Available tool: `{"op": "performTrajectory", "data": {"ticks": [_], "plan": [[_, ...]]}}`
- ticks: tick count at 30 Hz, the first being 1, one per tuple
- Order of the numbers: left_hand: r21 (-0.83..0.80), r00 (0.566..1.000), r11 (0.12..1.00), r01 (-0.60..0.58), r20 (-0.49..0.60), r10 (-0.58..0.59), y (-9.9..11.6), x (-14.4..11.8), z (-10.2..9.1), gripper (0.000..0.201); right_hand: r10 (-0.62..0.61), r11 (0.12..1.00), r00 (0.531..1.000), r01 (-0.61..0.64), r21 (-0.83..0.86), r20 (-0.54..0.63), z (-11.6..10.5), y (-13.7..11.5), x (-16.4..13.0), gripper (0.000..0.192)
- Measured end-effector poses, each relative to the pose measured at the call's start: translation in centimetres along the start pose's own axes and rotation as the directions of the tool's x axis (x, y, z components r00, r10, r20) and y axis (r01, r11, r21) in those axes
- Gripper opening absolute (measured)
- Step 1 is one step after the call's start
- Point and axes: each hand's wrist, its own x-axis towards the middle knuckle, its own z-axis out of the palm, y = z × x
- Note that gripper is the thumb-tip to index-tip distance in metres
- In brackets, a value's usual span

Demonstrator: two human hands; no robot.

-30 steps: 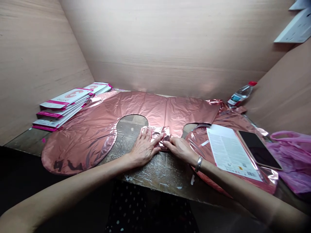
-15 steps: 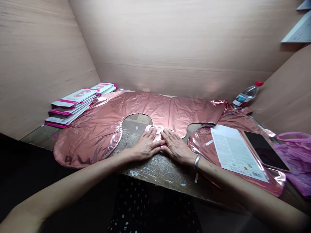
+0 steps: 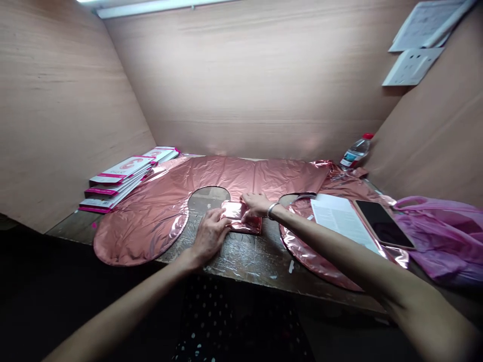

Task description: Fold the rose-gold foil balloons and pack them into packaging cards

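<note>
Head view: I log my left hand [image 3: 209, 234] and right hand [image 3: 256, 204] pinching the folded flap [image 3: 241, 221] of the foil balloon [image 3: 226, 178], pinned flat mid-table [image 3: 256, 261] to crease it.

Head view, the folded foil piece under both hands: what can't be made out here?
- Folded foil piece: left hand and right hand cover its ends, hiding the fold count.
- Printed sheet: text too small to read.
- Phone: screen dark.
- Water bottle: label too small; base hidden behind foil.
- Wall papers: cut by the top edge, print illegible.
- Carton stack: lettering blurred.
</note>
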Motion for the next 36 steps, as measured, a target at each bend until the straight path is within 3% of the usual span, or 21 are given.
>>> {"op": "performTrajectory", "data": {"ticks": [2, 4, 6, 8, 9, 11, 14, 16, 19, 22, 24, 27, 31, 36], "plan": [[-0.164, 0.968, 0.976, 0.147, -0.181, -0.176, 2.2, -1.6, 0.3, 0.024, 0.027, 0.999, 0.998, -0.029, 0.035, 0.061, -0.3, -0.1, 1.2, 0.074], [-0.516, 0.874, 0.816, 0.262, -0.231, -0.427, 4.2, -3.2, 1.0, 0.03, 0.053, 0.995, 0.993, -0.062, 0.081, 0.105, -0.5, -0.2, 1.9, 0.06], [-0.845, 0.752, 0.465, 0.265, -0.121, -0.648, 5.8, -4.4, 1.8, 0.035, 0.063, 0.986, 0.992, -0.078, 0.146, 0.108, -0.6, -0.3, 2.0, 0.05], [-0.974, 0.665, 0.117, 0.194, 0.043, -0.746, 7.0, -5.2, 2.5, 0.039, 0.06, 0.968, 0.996, -0.075, 0.24, 0.069, -0.5, -0.3, 1.5, 0.047], [-0.987, 0.64, 0.0, 0.158, 0.103, -0.761, 7.4, -5.3, 2.7, 0.039, 0.056, 0.952, 0.998, -0.065, 0.299, 0.039, -0.3, -0.3, 1.0, 0.046], [-0.989, 0.604, -0.114, 0.092, 0.147, -0.783, 7.8, -5.0, 3.0, 0.038, 0.05, 0.899, 0.999, -0.036, 0.436, -0.022, 0.3, -0.1, -0.2, 0.043], [-0.99, 0.575, -0.141, 0.017, 0.125, -0.808, 7.4, -3.5, 3.0, 0.037, 0.04, 0.749, 0.995, 0.028, 0.662, -0.087, 1.4, 0.2, -2.5, 0.04], [-0.99, 0.606, -0.141, -0.009, 0.107, -0.788, 6.9, -1.9, 2.9, 0.035, 0.038, 0.608, 0.992, 0.072, 0.791, -0.12, 2.0, 0.3, -4.0, 0.044], [-0.988, 0.716, -0.151, -0.011, 0.098, -0.691, 6.9, 0.9, 2.9, 0.042, 0.077, 0.411, 0.981, 0.13, 0.902, -0.177, 2.6, 0.5, -5.7, 0.052], [-0.991, 0.819, -0.128, -0.023, 0.055, -0.571, 7.7, 3.6, 3.2, 0.056, 0.158, 0.281, 0.959, 0.185, 0.942, -0.235, 2.7, 0.7, -6.6, 0.052], [-0.989, 0.86, -0.142, -0.03, 0.047, -0.508, 8.3, 4.9, 3.4, 0.06, 0.207, 0.232, 0.937, 0.232, 0.945, -0.281, 2.6, 1.0, -7.0, 0.051], [-0.984, 0.889, -0.176, 0.011, 0.09, -0.448, 8.8, 5.8, 3.5, 0.059, 0.192, 0.123, 0.943, 0.252, 0.96, -0.272, 2.1, 1.5, -7.6, 0.05], [-0.983, 0.918, -0.145, 0.112, 0.158, -0.364, 8.4, 5.6, 2.9, 0.049, 0.078, 0.005, 0.979, 0.187, 0.982, -0.187, 1.8, 1.7, -8.5, 0.049], [-0.98, 0.918, -0.111, 0.166, 0.194, -0.346, 8.0, 5.1, 2.5, 0.045, 0.138, -0.207, 0.965, 0.247, 0.947, -0.222, 2.3, 0.4, -9.3, 0.05]]}}
